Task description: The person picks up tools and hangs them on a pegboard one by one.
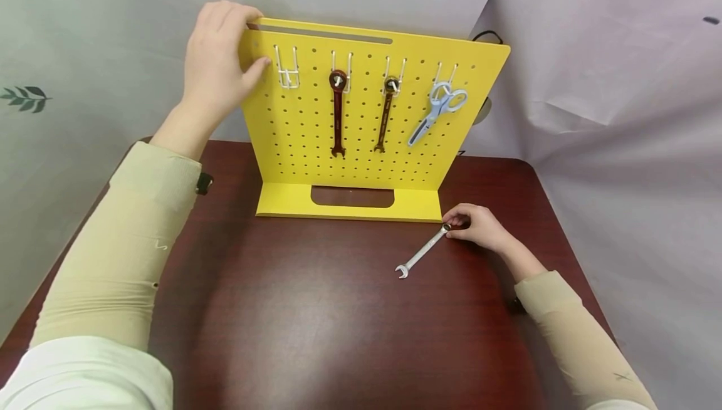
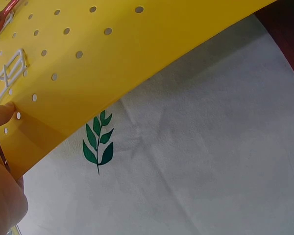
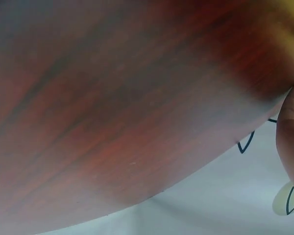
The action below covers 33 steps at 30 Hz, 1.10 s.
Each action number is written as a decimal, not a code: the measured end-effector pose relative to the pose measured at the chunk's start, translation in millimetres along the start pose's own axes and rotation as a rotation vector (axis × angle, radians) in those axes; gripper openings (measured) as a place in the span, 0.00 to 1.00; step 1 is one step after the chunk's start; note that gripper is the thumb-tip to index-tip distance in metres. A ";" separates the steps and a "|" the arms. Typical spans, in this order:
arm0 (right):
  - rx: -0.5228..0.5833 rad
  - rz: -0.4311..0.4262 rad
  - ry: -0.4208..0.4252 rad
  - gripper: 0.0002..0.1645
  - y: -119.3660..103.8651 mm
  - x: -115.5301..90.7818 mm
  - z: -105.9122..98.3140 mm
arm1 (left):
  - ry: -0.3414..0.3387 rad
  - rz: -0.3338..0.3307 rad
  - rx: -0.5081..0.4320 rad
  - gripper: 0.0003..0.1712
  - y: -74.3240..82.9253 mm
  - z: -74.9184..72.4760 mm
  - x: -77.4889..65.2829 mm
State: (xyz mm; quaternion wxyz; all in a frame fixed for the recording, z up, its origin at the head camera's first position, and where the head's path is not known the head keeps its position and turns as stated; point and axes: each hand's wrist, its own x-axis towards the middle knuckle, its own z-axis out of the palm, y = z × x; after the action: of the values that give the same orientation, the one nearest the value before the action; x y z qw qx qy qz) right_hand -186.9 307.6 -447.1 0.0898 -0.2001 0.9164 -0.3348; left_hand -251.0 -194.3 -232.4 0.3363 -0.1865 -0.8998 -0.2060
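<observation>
My left hand (image 1: pixel 217 52) grips the top left corner of a yellow pegboard (image 1: pixel 304 121), thumb in front and fingers over the edge. In the left wrist view the thumb (image 2: pixel 1 115) lies against the board near a white hook. At the board's front right corner, my right hand (image 1: pixel 479 227) pinches the ring end of a silver combination wrench (image 1: pixel 425 251). The wrench's open end points toward the front left, low over the table. Only the edge of the right hand (image 3: pixel 290 125) shows in the right wrist view; the wrench is out of sight there.
On the board's hooks hang a dark red wrench (image 1: pixel 338 115), a smaller dark wrench (image 1: pixel 385 115) and light blue scissors (image 1: pixel 435 111). The leftmost white hook (image 1: pixel 287 74) bears nothing. Beneath is a dark reddish table (image 1: pixel 316 310), with pale cloth (image 1: pixel 564 84) behind it.
</observation>
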 end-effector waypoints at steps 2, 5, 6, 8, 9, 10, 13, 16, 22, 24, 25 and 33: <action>0.003 0.009 -0.011 0.16 -0.3 -0.3 0.0 | -0.001 -0.001 0.000 0.25 0.2 0.4 -0.2; 0.010 0.023 -0.015 0.15 0.2 -1.1 -0.3 | 0.000 0.000 -0.001 0.25 0.6 0.8 -0.4; 0.013 0.026 -0.016 0.14 0.7 -1.6 -0.3 | 0.000 0.002 -0.002 0.25 0.8 0.9 -0.3; 0.008 0.023 -0.016 0.14 1.6 -2.6 -0.6 | 0.001 0.004 -0.002 0.25 0.9 1.0 -0.1; 0.008 0.020 -0.017 0.14 2.0 -3.1 -0.8 | 0.001 0.004 -0.003 0.25 1.0 0.9 0.1; 0.007 0.013 -0.021 0.13 2.3 -3.7 -0.8 | 0.001 0.005 -0.002 0.25 0.9 0.8 0.2; -0.009 -0.020 -0.032 0.14 1.8 -4.5 -1.5 | -0.001 0.000 -0.001 0.25 0.6 -0.1 0.3; -0.024 -0.059 -0.038 0.14 0.7 -4.0 -1.9 | 0.001 -0.003 0.001 0.25 -0.1 -0.9 0.1; -0.056 -0.103 -0.047 0.12 1.5 -4.5 -2.5 | 0.000 -0.010 -0.001 0.25 0.0 -1.0 0.2; -0.053 -0.106 -0.054 0.12 2.9 -5.8 -3.1 | -0.004 -0.015 -0.002 0.25 0.4 -0.8 0.7; -0.039 -0.102 -0.061 0.12 3.7 -6.6 -3.5 | -0.006 -0.017 -0.001 0.25 0.5 -0.7 0.6; 0.339 -0.004 -0.153 0.14 5.9 -14.3 -10.0 | -0.003 -0.012 0.004 0.26 0.0 -0.2 -0.1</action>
State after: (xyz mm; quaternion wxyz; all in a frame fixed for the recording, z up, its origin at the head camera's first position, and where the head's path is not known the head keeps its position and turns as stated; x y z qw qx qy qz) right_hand -178.7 323.6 -442.8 0.1911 -0.2089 0.8370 -0.4683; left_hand -250.8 -194.4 -232.4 0.3339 -0.1807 -0.9019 -0.2060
